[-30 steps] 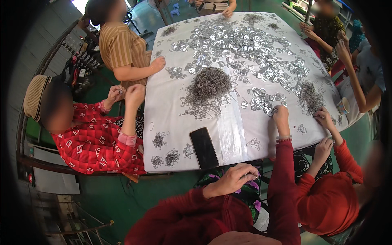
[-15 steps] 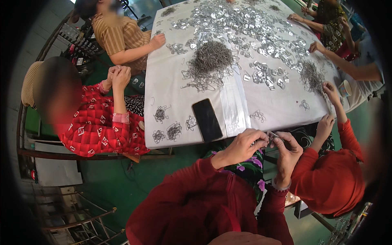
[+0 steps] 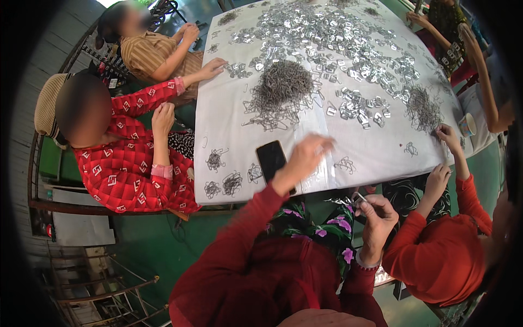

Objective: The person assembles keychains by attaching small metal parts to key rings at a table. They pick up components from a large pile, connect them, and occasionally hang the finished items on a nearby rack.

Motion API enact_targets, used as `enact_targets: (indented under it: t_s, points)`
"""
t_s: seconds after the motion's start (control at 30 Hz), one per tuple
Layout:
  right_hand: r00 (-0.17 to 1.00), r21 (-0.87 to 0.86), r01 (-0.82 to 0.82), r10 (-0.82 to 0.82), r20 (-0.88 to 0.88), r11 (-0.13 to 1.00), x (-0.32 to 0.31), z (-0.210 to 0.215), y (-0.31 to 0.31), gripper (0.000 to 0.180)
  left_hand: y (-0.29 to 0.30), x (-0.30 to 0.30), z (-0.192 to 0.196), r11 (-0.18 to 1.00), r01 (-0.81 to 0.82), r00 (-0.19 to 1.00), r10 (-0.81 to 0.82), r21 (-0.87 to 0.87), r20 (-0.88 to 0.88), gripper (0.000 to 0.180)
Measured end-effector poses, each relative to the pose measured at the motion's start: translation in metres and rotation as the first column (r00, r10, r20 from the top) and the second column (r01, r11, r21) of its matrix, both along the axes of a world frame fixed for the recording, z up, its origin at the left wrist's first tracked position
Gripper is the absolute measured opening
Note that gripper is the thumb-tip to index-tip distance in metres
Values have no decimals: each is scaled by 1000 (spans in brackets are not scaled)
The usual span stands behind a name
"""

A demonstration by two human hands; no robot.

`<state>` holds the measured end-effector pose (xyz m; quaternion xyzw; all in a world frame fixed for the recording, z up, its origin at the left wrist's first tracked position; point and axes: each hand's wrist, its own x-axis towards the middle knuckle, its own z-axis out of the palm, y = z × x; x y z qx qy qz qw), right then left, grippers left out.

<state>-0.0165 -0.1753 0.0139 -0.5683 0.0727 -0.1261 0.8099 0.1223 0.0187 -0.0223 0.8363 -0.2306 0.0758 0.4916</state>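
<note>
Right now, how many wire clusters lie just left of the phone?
4: first cluster beside the phone, second cluster left of that, third cluster by the table corner, fourth cluster beyond it.

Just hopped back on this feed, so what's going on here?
The right hand holds a small metal piece in front of the table. The left hand, blurred, is over the table near the phone; whether it holds anything is unclear. The wire pile and silver pieces lie farther in. A co-worker's hand is at the table's left edge.
</note>
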Motion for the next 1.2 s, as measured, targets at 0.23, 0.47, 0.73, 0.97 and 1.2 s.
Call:
enact_targets:
  t_s: [0.23,0.47,0.73,0.97,1.2]
  points:
    - [996,44,-72,74,-52,996,1,11,-5,11,29,161,-62,746,-216,925,-51,630,378,10]
    - [997,-15,-60,59,-41,998,-2,12,-5,11,7,119,-32,908,-77,992,26,413,126,16]
    - [998,-58,2,-6,-59,998,-18,0,1,9,-18,-51,48,861,155,840,-373,-484,-394,15]
    - [998,-96,51,-48,29,994,-26,0,13,8,-25,-110,45,902,307,943,-332,-304,-34,11]
    - [987,-340,0,56,154,940,-24,7,12,15,-35,-113,40,908,254,962,-273,-333,-10,12]
